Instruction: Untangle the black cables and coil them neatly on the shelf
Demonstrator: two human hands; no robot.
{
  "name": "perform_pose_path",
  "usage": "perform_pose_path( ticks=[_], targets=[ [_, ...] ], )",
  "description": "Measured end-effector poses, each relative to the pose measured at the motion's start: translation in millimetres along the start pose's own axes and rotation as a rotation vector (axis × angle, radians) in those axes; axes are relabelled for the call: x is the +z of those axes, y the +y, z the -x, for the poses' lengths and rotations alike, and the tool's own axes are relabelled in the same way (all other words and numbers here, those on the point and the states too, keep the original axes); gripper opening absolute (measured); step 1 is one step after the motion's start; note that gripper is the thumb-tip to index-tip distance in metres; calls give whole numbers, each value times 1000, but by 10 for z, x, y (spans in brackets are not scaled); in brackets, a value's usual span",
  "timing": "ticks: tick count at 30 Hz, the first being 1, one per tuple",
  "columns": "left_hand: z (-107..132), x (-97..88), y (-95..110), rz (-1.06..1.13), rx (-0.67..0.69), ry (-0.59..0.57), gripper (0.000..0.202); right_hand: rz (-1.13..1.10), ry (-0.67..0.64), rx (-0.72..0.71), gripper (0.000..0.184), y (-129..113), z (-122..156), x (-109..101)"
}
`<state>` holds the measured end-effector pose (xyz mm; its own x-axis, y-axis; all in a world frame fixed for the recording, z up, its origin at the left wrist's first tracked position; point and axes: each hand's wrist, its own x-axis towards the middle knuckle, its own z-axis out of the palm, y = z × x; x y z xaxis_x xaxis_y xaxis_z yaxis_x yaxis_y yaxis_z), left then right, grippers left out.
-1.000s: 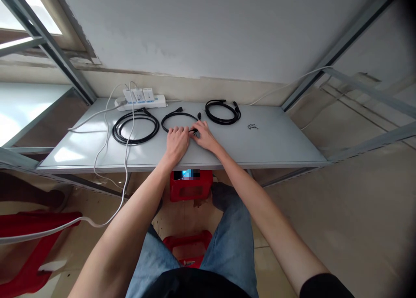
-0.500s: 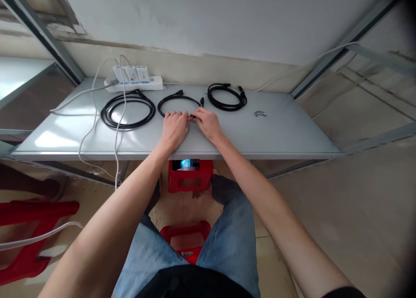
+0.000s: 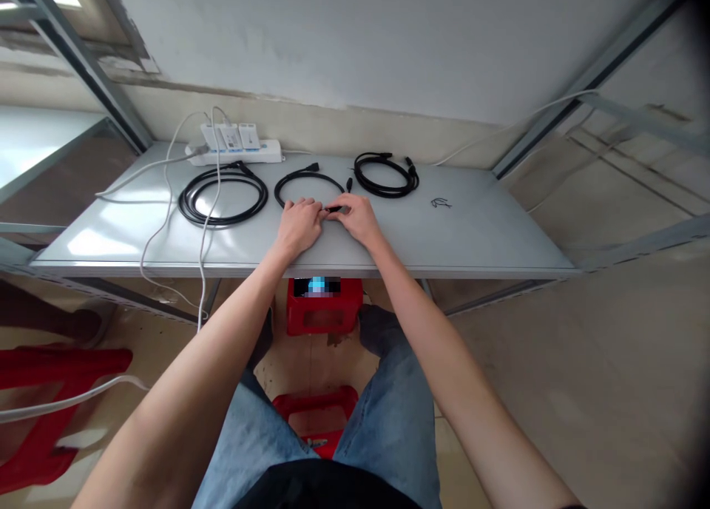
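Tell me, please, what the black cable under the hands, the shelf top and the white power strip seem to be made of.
The black cable looks like flexible rubber or PVC sheathing with a low sheen, since it lies in soft curves. The shelf top seems painted sheet metal, pale grey and glossy, with bright glare patches, though it could be laminate. The power strip looks like smooth white moulded plastic.

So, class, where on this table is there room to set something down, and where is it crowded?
Bare pale grey tabletop lies right of the small black cable coil and the person's right hand. Crowded is the back left, where the white plastic power strip, white cords and larger black cable coil bunch together.
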<state>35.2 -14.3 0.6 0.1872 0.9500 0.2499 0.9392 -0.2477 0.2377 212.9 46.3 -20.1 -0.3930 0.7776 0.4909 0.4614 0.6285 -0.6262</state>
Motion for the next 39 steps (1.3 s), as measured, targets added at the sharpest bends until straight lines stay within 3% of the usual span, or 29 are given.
perform_pose_path(
  ticks=[6, 20, 39],
  targets=[
    [9, 16, -3, -11, 26, -12, 37, -84, 13, 40, 12, -3, 31, -20],
    [16, 5, 12, -16, 1, 11, 37, 227, 30, -81, 29, -146, 86, 21],
    [28, 21, 32, 15, 64, 56, 30, -28, 95, 33, 16, -118, 44, -20]
  ],
)
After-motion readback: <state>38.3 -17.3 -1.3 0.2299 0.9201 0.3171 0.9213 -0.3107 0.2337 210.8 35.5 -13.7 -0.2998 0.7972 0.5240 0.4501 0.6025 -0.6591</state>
